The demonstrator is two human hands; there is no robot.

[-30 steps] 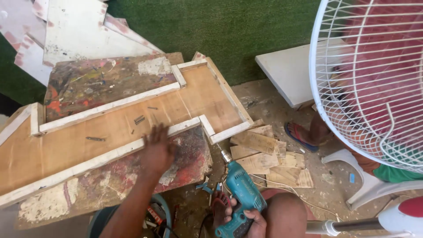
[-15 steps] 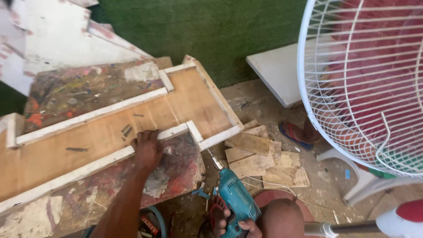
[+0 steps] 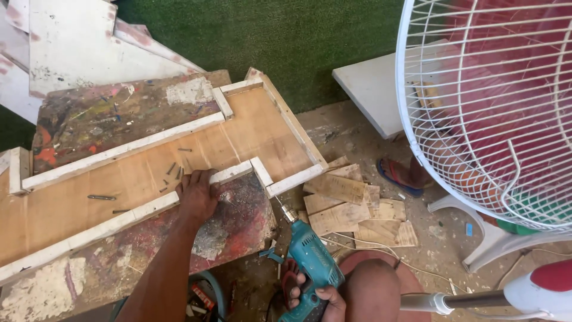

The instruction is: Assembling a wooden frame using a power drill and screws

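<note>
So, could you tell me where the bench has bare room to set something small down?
The plywood panel is bare between its white edge strips at the far right end. The paint-stained bench top behind it is also free. It is crowded around the left hand, where loose screws lie.

The drill (image 3: 313,262) is teal with a black grip and a silver chuck. The plywood panel (image 3: 143,179) is tan, edged by whitish wooden strips (image 3: 119,150). The surface (image 3: 113,116) is dark brown, smeared with red, orange, white and green paint. The mat (image 3: 286,36) behind it is dark green. The fan's cage (image 3: 476,101) is white over red blades.
</note>
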